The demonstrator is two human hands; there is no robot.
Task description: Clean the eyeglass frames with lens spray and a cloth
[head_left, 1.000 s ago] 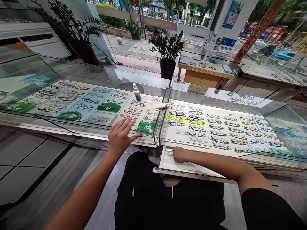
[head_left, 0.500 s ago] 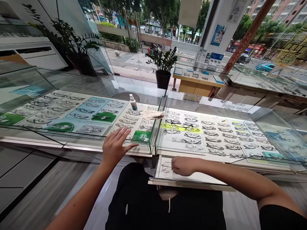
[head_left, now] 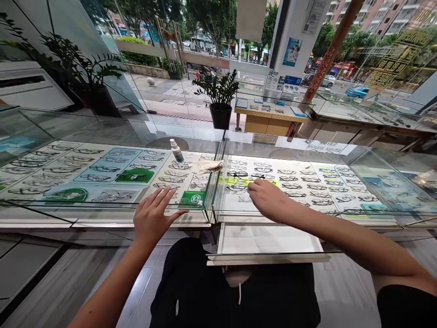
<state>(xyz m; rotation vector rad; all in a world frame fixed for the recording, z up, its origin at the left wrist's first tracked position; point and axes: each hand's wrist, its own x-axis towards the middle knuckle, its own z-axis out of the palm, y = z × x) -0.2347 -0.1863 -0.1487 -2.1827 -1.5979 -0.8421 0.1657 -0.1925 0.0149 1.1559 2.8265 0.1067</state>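
My left hand lies flat with spread fingers on the glass top of the left display case, near its right corner. My right hand hovers on or just over the glass top of the right display case, knuckles up, fingers curled down; what they hold is hidden. A pair of black glasses lies on the glass just beyond its fingertips. Below the hand, a white pulled-out tray sticks out towards me. Rows of several eyeglass frames fill both cases.
A small spray bottle and a crumpled white cloth sit on the left case's glass. A potted plant stands behind the cases, with another counter and shop windows beyond. Grey floor lies at the left.
My right hand rose from the pulled-out tray to the top of the right case. The glasses that lay by it on the tray no longer show there. My left hand stayed put.
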